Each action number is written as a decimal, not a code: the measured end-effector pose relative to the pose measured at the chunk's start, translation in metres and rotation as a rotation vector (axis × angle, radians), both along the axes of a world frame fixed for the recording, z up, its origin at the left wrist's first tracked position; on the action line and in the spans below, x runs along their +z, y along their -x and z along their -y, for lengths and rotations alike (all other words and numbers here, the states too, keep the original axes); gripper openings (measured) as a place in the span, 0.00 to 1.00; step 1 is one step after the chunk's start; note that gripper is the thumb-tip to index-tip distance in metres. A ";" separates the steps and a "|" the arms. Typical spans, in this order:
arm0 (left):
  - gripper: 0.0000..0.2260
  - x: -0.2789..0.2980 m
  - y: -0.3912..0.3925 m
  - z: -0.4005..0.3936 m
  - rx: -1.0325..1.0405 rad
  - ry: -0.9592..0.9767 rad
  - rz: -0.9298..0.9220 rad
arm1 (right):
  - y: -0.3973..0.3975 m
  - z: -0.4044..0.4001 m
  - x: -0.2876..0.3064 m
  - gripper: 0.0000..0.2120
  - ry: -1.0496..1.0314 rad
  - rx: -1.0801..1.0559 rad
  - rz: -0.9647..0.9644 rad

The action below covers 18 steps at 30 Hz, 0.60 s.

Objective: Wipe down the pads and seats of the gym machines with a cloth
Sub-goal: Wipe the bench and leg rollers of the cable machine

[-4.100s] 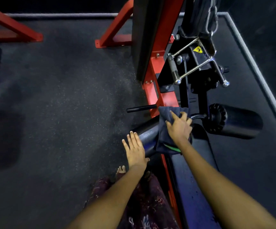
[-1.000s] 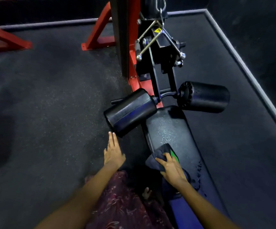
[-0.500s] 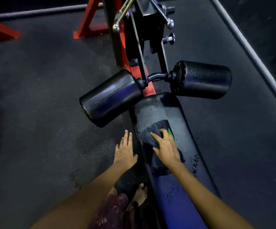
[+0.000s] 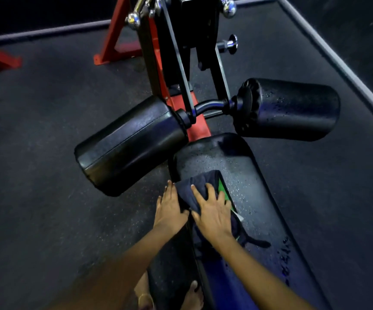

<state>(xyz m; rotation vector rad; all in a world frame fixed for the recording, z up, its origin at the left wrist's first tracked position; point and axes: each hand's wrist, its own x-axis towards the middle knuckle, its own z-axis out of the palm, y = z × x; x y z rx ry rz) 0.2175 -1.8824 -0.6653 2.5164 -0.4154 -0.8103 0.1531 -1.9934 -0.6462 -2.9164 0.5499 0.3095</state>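
Wiping the bench seat with a dark cloth

The right hand (image 4: 212, 211) presses the cloth (image 4: 200, 185) flat onto the seat (image 4: 254, 198) with fingers spread, grasping nothing; the left hand (image 4: 169, 209) lies flat and relaxed at the seat's left edge, touching the cloth's side. Droplets speckle the seat beyond the cloth, so long overlapping strokes toward the far rounded end should clear them. Two black roller pads (image 4: 131, 144) hang just past the seat; around it lies dark speckled rubber floor (image 4: 46, 153).
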 end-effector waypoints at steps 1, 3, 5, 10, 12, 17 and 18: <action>0.40 -0.002 -0.004 0.001 0.008 0.020 -0.006 | 0.002 -0.001 -0.004 0.38 0.022 0.009 0.007; 0.41 -0.005 -0.009 0.002 -0.004 0.041 0.002 | 0.003 0.001 -0.012 0.40 0.046 0.031 0.023; 0.39 -0.008 -0.012 -0.001 -0.033 0.035 0.021 | -0.009 0.008 -0.014 0.39 0.039 0.008 0.053; 0.38 -0.005 -0.017 -0.008 -0.134 -0.014 0.090 | -0.085 0.025 -0.007 0.33 -0.049 -0.149 0.040; 0.42 -0.003 -0.020 -0.009 -0.200 -0.045 0.101 | -0.095 0.019 -0.004 0.32 -0.041 -0.061 0.032; 0.54 0.003 -0.021 -0.010 -0.419 -0.193 0.069 | -0.050 0.024 -0.007 0.32 -0.078 0.208 0.052; 0.56 0.004 -0.020 -0.008 -0.408 -0.192 0.049 | -0.048 0.038 -0.007 0.32 -0.060 0.202 0.047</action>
